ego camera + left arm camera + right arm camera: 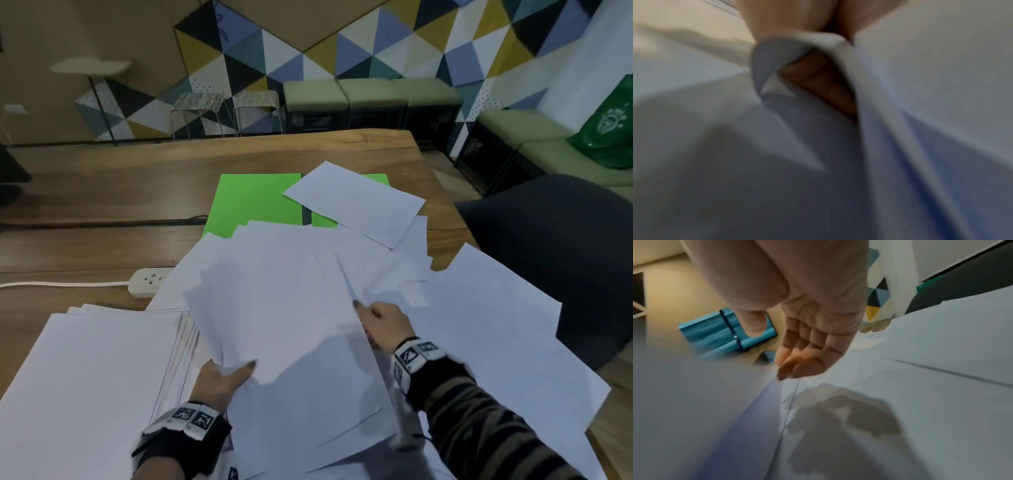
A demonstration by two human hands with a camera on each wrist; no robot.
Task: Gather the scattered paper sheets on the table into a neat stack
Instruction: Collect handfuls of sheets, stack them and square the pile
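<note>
White paper sheets lie scattered over the wooden table. My left hand pinches the near-left edge of a lifted bundle of sheets, thumb on top. In the left wrist view the paper curls over my fingers underneath. My right hand is at the bundle's right edge, its straight fingertips touching the paper edge and the thumb apart. A squared stack lies at the near left. Loose sheets lie at the far middle and at the right.
A green folder lies partly under the sheets at the back. A white power strip with its cable sits at the left. A dark chair stands by the table's right edge. Stools and benches line the far wall.
</note>
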